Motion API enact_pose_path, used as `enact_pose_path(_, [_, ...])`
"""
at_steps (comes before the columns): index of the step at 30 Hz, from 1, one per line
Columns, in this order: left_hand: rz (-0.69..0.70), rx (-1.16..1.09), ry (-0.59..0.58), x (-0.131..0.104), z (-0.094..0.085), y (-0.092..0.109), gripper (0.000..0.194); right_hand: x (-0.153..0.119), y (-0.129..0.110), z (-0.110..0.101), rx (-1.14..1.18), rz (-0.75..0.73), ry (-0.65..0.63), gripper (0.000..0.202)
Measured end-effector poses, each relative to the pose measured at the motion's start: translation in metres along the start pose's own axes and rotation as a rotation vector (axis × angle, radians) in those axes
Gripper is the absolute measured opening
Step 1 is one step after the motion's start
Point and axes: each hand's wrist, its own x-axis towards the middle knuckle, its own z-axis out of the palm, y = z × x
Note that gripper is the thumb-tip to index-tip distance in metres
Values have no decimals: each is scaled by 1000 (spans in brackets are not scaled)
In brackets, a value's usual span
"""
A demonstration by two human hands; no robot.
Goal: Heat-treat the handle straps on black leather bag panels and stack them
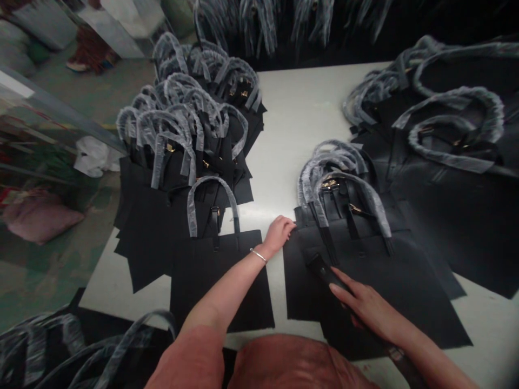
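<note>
My left hand (279, 232) pinches the upper left corner of a black bag panel (304, 292), the top one of a pile whose handles (377, 205) are wrapped in clear plastic. In my right hand (363, 305) is a black handheld tool (324, 270), with its front end over the same panel below the handle. A single black panel (219, 281) with one wrapped handle (213, 183) lies flat to the left of my left hand. Gold-coloured buckles show between the handles.
Heaped black panels with wrapped handles (178, 124) cover the table's left side. More panels (466, 216) lie at the right. Wrapped handles (259, 27) hang beyond the far edge; others (68, 346) sit at the lower left. The white tabletop (308, 102) shows between the piles.
</note>
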Motion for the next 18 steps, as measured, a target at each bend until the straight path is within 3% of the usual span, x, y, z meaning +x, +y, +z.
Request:
enact_pose_path(2, [15, -13, 38, -10, 3, 0, 32, 0, -1, -1, 1, 2, -5, 68])
enact_pose_path(6, [290, 2, -123, -21, 13, 7, 23, 2, -3, -3, 21, 9, -28, 67])
enact_pose_path(10, [395, 118, -318, -6, 13, 12, 20, 2, -2, -3, 8, 11, -26, 68])
enact_pose_path(12, [401, 73, -377, 4, 11, 12, 16, 1, -1, -2, 0, 6, -14, 68])
enact_pose_path(15, [332, -27, -340, 13, 9, 10, 15, 0, 1, 0, -6, 1, 0, 69])
enact_pose_path(18, [174, -32, -164, 11, 6, 6, 20, 0, 2, 0, 1, -3, -2, 70])
